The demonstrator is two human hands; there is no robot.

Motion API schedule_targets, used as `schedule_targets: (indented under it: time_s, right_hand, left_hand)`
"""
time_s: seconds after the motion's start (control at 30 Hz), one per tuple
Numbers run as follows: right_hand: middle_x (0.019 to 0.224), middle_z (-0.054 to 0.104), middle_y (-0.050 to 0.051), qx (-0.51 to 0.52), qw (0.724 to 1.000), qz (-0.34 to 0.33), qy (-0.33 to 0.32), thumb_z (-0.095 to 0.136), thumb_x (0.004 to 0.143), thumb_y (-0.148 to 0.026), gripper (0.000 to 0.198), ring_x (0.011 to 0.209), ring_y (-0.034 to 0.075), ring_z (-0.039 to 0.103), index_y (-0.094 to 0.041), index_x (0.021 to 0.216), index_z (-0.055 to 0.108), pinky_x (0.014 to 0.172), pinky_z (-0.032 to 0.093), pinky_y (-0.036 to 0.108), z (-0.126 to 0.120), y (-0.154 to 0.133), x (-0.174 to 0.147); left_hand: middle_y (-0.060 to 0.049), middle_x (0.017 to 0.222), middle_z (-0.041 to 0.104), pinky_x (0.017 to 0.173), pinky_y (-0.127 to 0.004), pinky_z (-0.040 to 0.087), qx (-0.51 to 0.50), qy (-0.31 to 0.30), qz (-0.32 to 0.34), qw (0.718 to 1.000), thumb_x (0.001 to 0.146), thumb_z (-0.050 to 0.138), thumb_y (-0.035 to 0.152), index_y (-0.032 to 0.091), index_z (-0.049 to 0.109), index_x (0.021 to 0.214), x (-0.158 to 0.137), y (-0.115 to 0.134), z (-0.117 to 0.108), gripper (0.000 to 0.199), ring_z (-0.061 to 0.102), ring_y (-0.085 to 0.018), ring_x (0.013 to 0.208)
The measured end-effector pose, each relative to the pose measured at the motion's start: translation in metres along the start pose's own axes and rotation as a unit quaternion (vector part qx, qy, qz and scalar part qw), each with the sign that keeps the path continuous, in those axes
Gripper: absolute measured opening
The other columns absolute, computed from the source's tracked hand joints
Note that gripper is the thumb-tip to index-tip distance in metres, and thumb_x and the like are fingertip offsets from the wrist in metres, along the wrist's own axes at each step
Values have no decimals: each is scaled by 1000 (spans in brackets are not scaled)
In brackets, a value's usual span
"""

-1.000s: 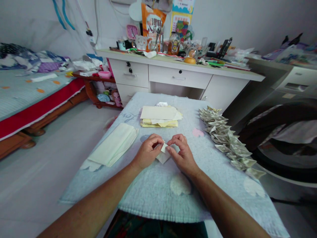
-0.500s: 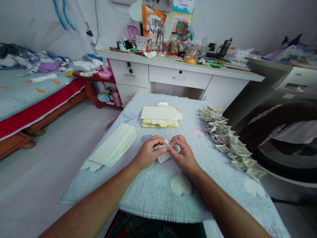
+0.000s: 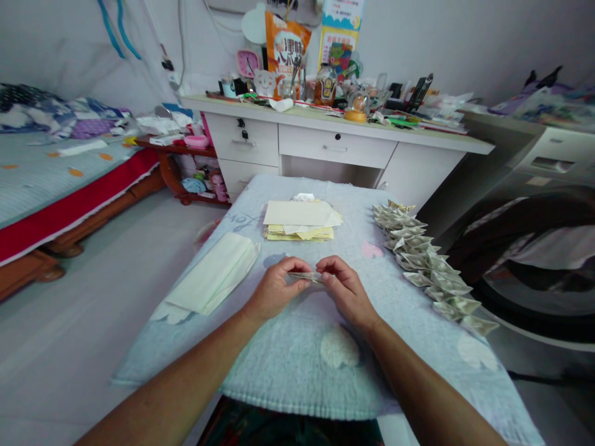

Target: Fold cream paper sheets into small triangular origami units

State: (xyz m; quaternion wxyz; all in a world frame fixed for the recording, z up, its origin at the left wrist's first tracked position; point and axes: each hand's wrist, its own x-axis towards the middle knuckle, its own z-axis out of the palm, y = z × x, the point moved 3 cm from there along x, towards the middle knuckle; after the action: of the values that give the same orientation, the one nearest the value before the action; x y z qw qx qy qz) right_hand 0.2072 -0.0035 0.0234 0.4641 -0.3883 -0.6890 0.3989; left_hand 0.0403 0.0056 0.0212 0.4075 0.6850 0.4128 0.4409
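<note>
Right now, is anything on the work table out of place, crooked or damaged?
Nothing looks damaged or spilled. The left hand and right hand pinch a small folded paper between them. Only the yellow paper stack is a little untidy, its top sheets fanned askew. The folded pieces lie in a neat overlapping row along the table's right side.

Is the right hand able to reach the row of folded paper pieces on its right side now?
Probably yes. The row of folded pieces lies on the cloth just right of the right hand, with nothing between, but that hand is pinching the small folded paper with the left hand.
</note>
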Motion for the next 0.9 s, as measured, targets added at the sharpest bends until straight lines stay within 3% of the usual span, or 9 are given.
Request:
schedule_targets:
  time_s: [0.27, 0.57, 0.77, 0.9]
  right_hand:
    - [81, 60, 1, -18, 999, 0, -42, 57, 88, -30, 11, 76, 15, 54, -20, 90, 63, 74, 44, 28, -1, -1, 1]
    - [82, 59, 1, 5, 1000, 0, -19, 63, 83, -31, 14, 77, 15, 54, -20, 81, 55, 73, 45, 28, 0, 1, 0]
    - [92, 63, 4, -47, 996, -62, -51, 63, 84, -27, 14, 85, 17, 57, -23, 97, 62, 79, 46, 32, 2, -12, -1]
    - [91, 63, 4, -77, 990, -106, -47, 60, 85, -20, 14, 88, 18, 59, -25, 97, 65, 80, 47, 33, 4, -12, -1]
  left_hand:
    - [-2, 86, 59, 85, -31, 44, 26, 11, 76, 997, 75, 62, 11, 19, 61, 80, -1, 5, -2, 9, 57, -17, 89]
    - [-3, 93, 55, 89, -32, 43, 81, 21, 85, 993, 75, 61, 8, 20, 58, 82, -3, 4, 0, 14, 54, -18, 97]
    - [-1, 88, 55, 83, -29, 43, 80, 25, 89, 992, 74, 58, 5, 20, 53, 79, -3, 2, -1, 17, 55, -17, 90]
    - [-1, 86, 53, 82, -29, 42, 92, 16, 97, 991, 75, 60, 9, 20, 52, 78, -4, 3, 0, 14, 54, -17, 88]
